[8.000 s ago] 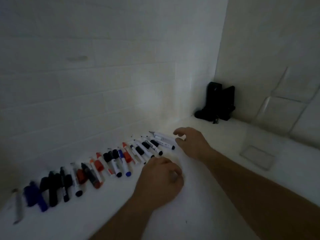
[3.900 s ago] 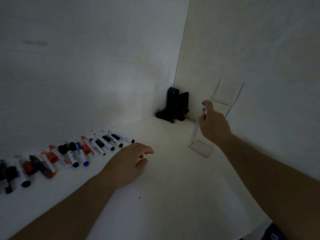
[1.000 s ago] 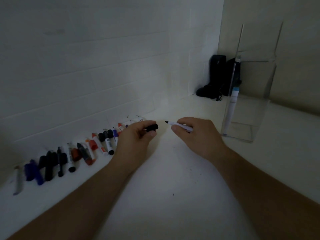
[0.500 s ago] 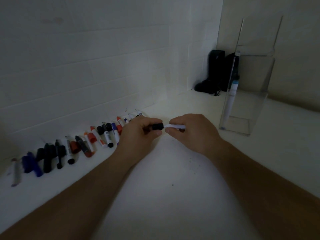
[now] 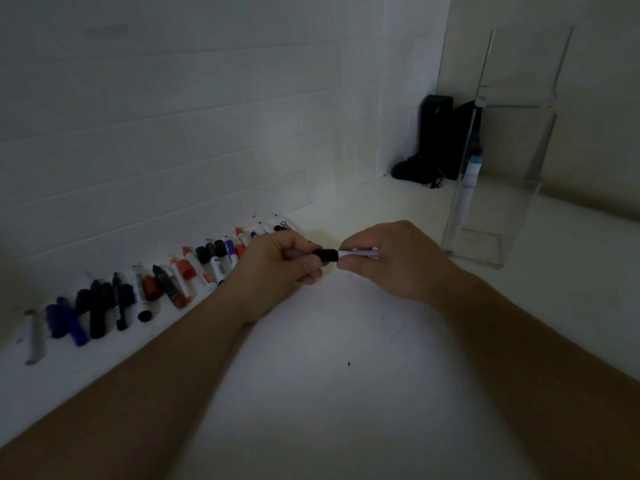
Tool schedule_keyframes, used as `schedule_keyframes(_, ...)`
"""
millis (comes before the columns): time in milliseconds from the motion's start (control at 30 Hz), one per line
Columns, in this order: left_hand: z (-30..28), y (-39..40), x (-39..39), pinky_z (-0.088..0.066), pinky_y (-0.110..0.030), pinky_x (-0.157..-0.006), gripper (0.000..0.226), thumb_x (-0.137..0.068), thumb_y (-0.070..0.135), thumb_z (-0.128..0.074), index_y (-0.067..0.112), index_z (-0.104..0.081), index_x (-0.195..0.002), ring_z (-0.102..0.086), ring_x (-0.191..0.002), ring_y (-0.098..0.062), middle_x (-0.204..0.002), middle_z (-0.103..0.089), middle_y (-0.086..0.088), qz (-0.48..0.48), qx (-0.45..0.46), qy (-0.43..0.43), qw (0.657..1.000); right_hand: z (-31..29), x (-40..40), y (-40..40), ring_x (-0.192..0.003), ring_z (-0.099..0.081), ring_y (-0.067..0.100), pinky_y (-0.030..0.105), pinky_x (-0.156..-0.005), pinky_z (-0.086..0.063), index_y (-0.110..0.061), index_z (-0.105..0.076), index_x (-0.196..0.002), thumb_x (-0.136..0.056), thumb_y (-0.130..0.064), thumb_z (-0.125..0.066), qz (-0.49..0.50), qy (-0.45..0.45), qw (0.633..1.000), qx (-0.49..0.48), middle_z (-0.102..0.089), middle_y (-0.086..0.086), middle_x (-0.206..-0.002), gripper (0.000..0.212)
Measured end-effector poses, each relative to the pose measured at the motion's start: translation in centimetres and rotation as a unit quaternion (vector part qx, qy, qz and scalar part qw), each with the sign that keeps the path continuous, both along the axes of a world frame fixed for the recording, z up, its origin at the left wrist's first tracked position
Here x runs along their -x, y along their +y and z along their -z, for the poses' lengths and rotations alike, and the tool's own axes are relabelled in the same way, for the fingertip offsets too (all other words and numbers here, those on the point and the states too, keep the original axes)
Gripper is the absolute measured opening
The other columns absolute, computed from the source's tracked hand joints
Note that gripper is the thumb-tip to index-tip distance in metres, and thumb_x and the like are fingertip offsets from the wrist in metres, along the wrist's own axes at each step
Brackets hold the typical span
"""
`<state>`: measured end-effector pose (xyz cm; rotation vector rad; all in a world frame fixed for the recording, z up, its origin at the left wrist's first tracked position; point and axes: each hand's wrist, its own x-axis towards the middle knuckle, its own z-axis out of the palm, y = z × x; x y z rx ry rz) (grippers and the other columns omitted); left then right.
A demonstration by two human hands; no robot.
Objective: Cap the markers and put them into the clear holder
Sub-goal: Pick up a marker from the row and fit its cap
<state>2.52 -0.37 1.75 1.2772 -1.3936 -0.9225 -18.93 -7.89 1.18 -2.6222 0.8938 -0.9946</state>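
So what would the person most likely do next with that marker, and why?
Probably carry it right to the clear holder. The black cap looks seated on the white marker held between the left hand and right hand, and one marker already stands there.

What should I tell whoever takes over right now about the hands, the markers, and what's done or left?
Left hand grips the black cap; right hand holds the white marker. Cap and marker meet, but I cannot tell whether the cap is fully seated.
Clear holder stands to the right; one capped marker with a light blue cap leans inside it.
Row of markers and loose caps lies along the wall on the left.
Done: one marker stowed.
Left: put the held marker in the holder, then cap and stow the row.
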Motion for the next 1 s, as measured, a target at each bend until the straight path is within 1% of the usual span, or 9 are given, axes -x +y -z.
schedule_keyframes(100, -0.3, 0.2, -0.5, -0.057, -0.020, -0.063, 0.009, -0.080, -0.009, -0.075, -0.005, -0.070, -0.086, -0.070, -0.063, -0.012, -0.073, -0.075, -0.011, 0.048, -0.019, -0.094, 0.994, -0.6, 0.6, 0.5, -0.072, -0.069, 0.001, 0.029, -0.068, -0.057, -0.031, -0.082, -0.091, -0.082, -0.053, -0.075, -0.011, -0.005, 0.998, -0.060, -0.077, -0.013, -0.081, 0.025)
schedule_keyframes(267, -0.7, 0.3, -0.4, -0.052, -0.014, -0.060, 0.019, -0.076, -0.007, -0.079, 0.009, -0.070, -0.072, -0.068, -0.061, -0.005, -0.067, -0.074, 0.001, 0.074, -0.021, -0.152, 0.985, -0.5, 0.4, 1.1, -0.075, -0.069, 0.000, 0.032, -0.071, -0.059, -0.036, -0.081, -0.090, -0.077, -0.061, -0.074, 0.001, 0.016, 0.999, -0.051, -0.076, -0.016, -0.083, 0.029)
schedule_keyframes(500, -0.4, 0.2, -0.6, -0.051, -0.013, -0.058, 0.015, -0.078, -0.007, -0.077, 0.005, -0.069, -0.074, -0.066, -0.058, -0.004, -0.065, -0.073, 0.001, 0.090, -0.010, -0.141, 0.986, 0.0, 0.0, 0.9, -0.076, -0.068, -0.002, 0.033, -0.070, -0.058, -0.041, -0.079, -0.095, -0.077, -0.071, -0.062, 0.011, 0.027, 0.998, -0.054, -0.075, -0.020, -0.084, 0.039)
schedule_keyframes(600, 0.1, -0.1, -1.0, -0.054, -0.020, -0.059, 0.007, -0.086, -0.004, -0.070, 0.003, -0.069, -0.083, -0.068, -0.063, -0.013, -0.074, -0.074, -0.011, 0.079, -0.001, -0.064, 0.995, 0.1, -0.2, 0.8, -0.079, -0.067, -0.002, 0.033, -0.073, -0.057, -0.039, -0.077, -0.100, -0.084, -0.061, -0.066, 0.025, 0.013, 0.997, -0.070, -0.074, -0.018, -0.087, 0.029)
schedule_keyframes(700, 0.6, -0.5, -0.3, -0.054, -0.025, -0.060, 0.008, -0.098, 0.006, -0.060, 0.004, -0.067, -0.095, -0.065, -0.064, -0.016, -0.077, -0.072, -0.010, 0.028, -0.002, -0.001, 1.000, 0.1, -0.7, 1.2, -0.072, -0.063, 0.004, 0.035, -0.069, -0.054, -0.040, -0.064, -0.118, -0.097, -0.050, -0.053, 0.014, 0.040, 0.998, -0.052, -0.070, -0.009, -0.086, 0.026)
schedule_keyframes(767, 0.6, -0.6, 0.2, -0.053, -0.024, -0.060, 0.013, -0.101, 0.015, -0.056, 0.009, -0.067, -0.102, -0.065, -0.066, -0.015, -0.079, -0.072, -0.007, 0.000, 0.022, -0.044, 0.999, 0.2, -1.3, 1.6, -0.066, -0.060, 0.006, 0.035, -0.065, -0.052, -0.040, -0.057, -0.124, -0.101, -0.045, -0.048, 0.020, 0.066, 0.997, -0.036, -0.067, -0.007, -0.080, 0.026)
schedule_keyframes(867, 0.7, -0.3, 0.3, -0.053, -0.021, -0.059, 0.015, -0.102, 0.029, -0.055, 0.024, -0.065, -0.111, -0.067, -0.068, -0.010, -0.082, -0.074, 0.001, -0.015, 0.069, -0.119, 0.990, -0.4, -1.5, 2.1, -0.067, -0.057, 0.009, 0.034, -0.063, -0.049, -0.030, -0.058, -0.126, -0.103, -0.042, -0.047, 0.065, 0.076, 0.995, -0.015, -0.063, -0.007, -0.080, 0.028)
schedule_keyframes(933, 0.9, -0.1, 0.4, -0.052, -0.018, -0.063, 0.016, -0.101, 0.034, -0.055, 0.032, -0.061, -0.116, -0.068, -0.070, -0.006, -0.084, -0.073, 0.007, -0.014, 0.092, -0.183, 0.979, -1.8, -1.1, 2.4, -0.070, -0.055, 0.011, 0.033, -0.064, -0.047, -0.028, -0.057, -0.121, -0.102, -0.039, -0.047, 0.105, 0.031, 0.994, 0.005, -0.063, -0.004, -0.084, 0.024)
schedule_keyframes(1000, 1.2, 0.1, 0.6, -0.051, -0.016, -0.067, 0.017, -0.099, 0.035, -0.057, 0.034, -0.060, -0.116, -0.066, -0.072, -0.004, -0.085, -0.071, 0.010, -0.003, 0.116, -0.234, 0.965, -4.2, -0.6, 3.1, -0.063, -0.054, 0.012, 0.028, -0.058, -0.045, -0.027, -0.054, -0.115, -0.103, -0.035, -0.047, 0.128, -0.084, 0.988, 0.006, -0.062, -0.003, -0.085, 0.015)
